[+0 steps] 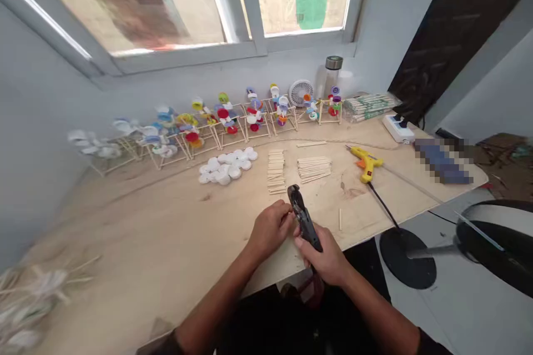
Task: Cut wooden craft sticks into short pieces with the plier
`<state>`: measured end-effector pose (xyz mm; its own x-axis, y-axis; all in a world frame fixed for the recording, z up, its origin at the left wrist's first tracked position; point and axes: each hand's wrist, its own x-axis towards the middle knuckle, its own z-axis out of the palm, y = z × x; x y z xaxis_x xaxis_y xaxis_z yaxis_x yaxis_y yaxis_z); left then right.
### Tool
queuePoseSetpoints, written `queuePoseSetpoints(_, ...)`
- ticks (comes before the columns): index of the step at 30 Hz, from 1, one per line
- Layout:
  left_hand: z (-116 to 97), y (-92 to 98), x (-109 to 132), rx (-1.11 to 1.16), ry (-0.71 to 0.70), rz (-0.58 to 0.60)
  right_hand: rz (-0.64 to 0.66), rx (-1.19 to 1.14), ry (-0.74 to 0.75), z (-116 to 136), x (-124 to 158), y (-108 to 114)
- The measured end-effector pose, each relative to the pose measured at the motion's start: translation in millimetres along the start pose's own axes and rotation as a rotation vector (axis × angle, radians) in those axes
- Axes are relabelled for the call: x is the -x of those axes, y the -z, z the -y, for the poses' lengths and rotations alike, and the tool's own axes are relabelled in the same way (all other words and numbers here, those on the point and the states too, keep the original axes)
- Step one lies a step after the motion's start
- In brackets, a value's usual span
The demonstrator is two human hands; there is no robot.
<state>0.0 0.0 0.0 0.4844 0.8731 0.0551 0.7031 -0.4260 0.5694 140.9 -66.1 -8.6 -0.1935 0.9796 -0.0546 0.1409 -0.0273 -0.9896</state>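
My right hand (327, 255) is closed round the handles of black cutting pliers (303, 217), whose jaws point away from me over the wooden table (145, 244). My left hand (270, 228) is closed in a pinch right beside the pliers' jaws; what it pinches is too small to make out. A short loose stick (340, 219) lies just right of the hands. Two stacks of cut wooden sticks (276, 171) (314, 168) lie beyond the hands.
A pile of white bottle caps (227, 166) lies left of the sticks. A row of stick-and-cap models (233, 119) lines the wall. A yellow glue gun (365, 163), power strip (398, 128), small fan (300, 92) and a jar (332, 75) are on the right.
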Motion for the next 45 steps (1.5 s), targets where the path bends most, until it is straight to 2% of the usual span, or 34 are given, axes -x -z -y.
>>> queuePoseSetpoints(4, -14.7, -8.9, -10.1, -0.061, 0.018, 0.041, -0.076, 0.015, 0.028, 8.0, 17.8, 17.8)
queuePoseSetpoints(8, -43.2, -27.3, -21.7, -0.257, -0.009, 0.167, -0.251, 0.022, 0.019, 12.0, 33.2, 41.4)
queuePoseSetpoints(10, -58.5, -39.1, -28.2, -0.276, -0.018, 0.201, -0.355, 0.018, 0.01, 13.3, 39.2, 51.3)
queuePoseSetpoints(13, -75.7, -54.4, -37.1, -0.298, -0.028, 0.235, -0.44, -0.012, 0.011, 15.2, 46.5, 59.8)
queuePoseSetpoints(17, -87.1, -64.3, -44.5, -0.338, -0.048, 0.252, -0.458, 0.014, -0.018, 14.1, 53.3, 62.1)
queuePoseSetpoints(22, -90.2, -63.3, -45.9, -0.386, -0.123, 0.274, -0.485, 0.023, -0.034, 8.5, 55.9, 59.3)
queuePoseSetpoints(26, -69.7, -45.6, -40.0, -0.446, -0.207, 0.286, -0.486, -0.003, -0.055, 9.6, 57.3, 53.6)
queuePoseSetpoints(32, 0.3, 14.3, -41.4, -0.601, -0.152, 0.251, -0.513, -0.031, -0.052, 16.8, 53.2, 41.7)
queuePoseSetpoints(36, 31.3, 44.1, -58.7, -0.674, -0.119, 0.218, -0.51, -0.027, -0.035, 18.4, 46.2, 33.9)
queuePoseSetpoints(39, 41.4, 53.2, -72.6, -0.701, -0.112, 0.213, -0.5, -0.02, -0.03, 16.9, 43.0, 29.9)
queuePoseSetpoints(45, 50.1, 57.1, -89.7, -0.701, -0.089, 0.228, -0.508, -0.02, -0.053, 12.5, 43.6, 28.4)
